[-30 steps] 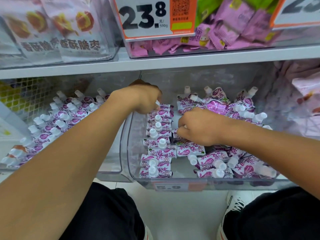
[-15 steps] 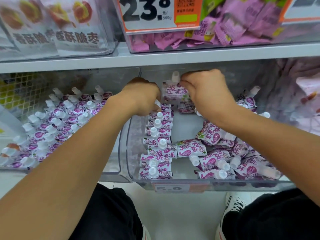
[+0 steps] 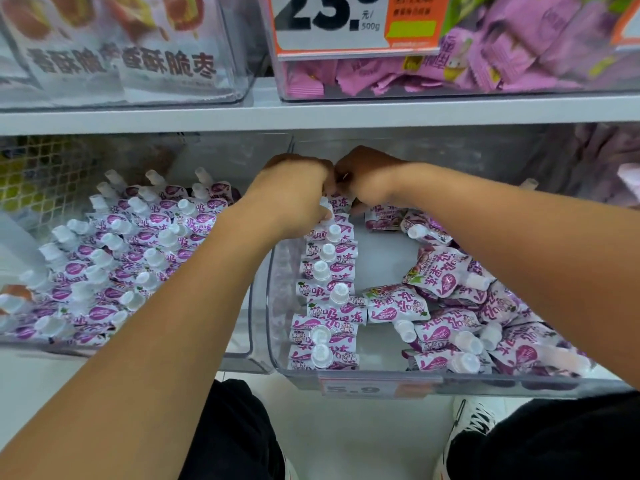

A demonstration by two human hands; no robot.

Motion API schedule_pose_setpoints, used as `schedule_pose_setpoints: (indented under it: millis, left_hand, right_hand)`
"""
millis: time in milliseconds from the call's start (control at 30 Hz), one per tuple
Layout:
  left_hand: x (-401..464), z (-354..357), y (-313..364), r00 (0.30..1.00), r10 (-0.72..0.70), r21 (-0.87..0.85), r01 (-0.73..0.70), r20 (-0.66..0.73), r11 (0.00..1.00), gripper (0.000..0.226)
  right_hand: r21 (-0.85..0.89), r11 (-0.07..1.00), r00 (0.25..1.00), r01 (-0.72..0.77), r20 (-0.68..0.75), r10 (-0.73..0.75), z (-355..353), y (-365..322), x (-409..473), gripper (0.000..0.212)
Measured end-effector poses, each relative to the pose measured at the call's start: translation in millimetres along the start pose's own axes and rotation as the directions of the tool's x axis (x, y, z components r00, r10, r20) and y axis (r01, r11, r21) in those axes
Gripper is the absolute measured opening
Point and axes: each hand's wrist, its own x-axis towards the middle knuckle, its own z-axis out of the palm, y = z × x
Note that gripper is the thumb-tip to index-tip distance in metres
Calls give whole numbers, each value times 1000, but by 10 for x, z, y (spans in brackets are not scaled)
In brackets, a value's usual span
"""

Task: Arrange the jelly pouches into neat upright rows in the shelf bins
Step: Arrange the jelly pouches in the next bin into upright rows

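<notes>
A clear bin [image 3: 277, 341] holds one upright row of purple-and-white jelly pouches [image 3: 327, 299] with white caps along its left side. At the row's far end, my left hand [image 3: 294, 195] and my right hand [image 3: 367, 178] meet, both curled round a jelly pouch [image 3: 341, 202] that stands at the back of the row. Loose pouches [image 3: 460, 317] lie in a jumble over the bin's right half. A neighbouring bin on the left holds several neat rows of the same pouches [image 3: 131, 258].
A grey shelf board [image 3: 311, 114] runs just above my hands. On it stand bins of pink snack packs [image 3: 485, 57] and white bags [image 3: 121, 57], with a price sign [image 3: 346, 22]. Bare bin floor [image 3: 377, 258] shows beside the row. A price label [image 3: 374, 389] marks the bin's front.
My right hand lifted a pouch from the loose pile, carried it to the back of the bin and brought it left to the row's far end, beside my left hand.
</notes>
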Motion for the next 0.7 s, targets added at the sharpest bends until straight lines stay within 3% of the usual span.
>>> schedule_pose_setpoints:
  millis: [67,200,300,367,400,467,533,633,667,700]
  left_hand:
    - [-24,-6,0,1000,14,-37,-15,-26,999,37]
    - [-75,-21,-9,996,-9,-95,1,-88,995,34]
    - [-151,-49,-71,999,-38,-145,37,-7,989,45]
    - [-200,-53,-101,997,-44,-175,54,62,983,56]
    - [-217,-47,-108,995,-62,-200,75,72,977,61]
    - [-228,-18,-113,994,-94,-254,107,61,961,66]
    - [-231,5,-111,992,-111,-287,123,57,950,69]
    - [-220,-8,-113,992,-101,-285,119,76,951,69]
    - [-218,-23,-106,992,-95,-267,115,84,957,68]
    - [-215,-39,-93,991,-91,-249,112,93,962,67]
  right_hand:
    - [6,999,999,-32,-16,32,107,3,-9,21]
    - [-154,984,994,-84,-81,72,300,-61,-52,20]
    - [3,987,985,-162,-63,162,265,-128,-84,23]
    - [225,955,975,-195,-62,214,280,-128,-160,25]
    - [449,871,966,-201,-59,253,312,-112,-206,24]
    - [824,535,949,-189,12,316,358,-134,-363,20]
    - [946,249,943,-206,124,308,393,-190,-421,24]
    - [951,177,943,-254,202,265,429,-230,-454,86]
    - [952,170,945,-255,208,254,432,-199,-435,93]
    - [946,174,938,-274,223,267,365,-246,-496,86]
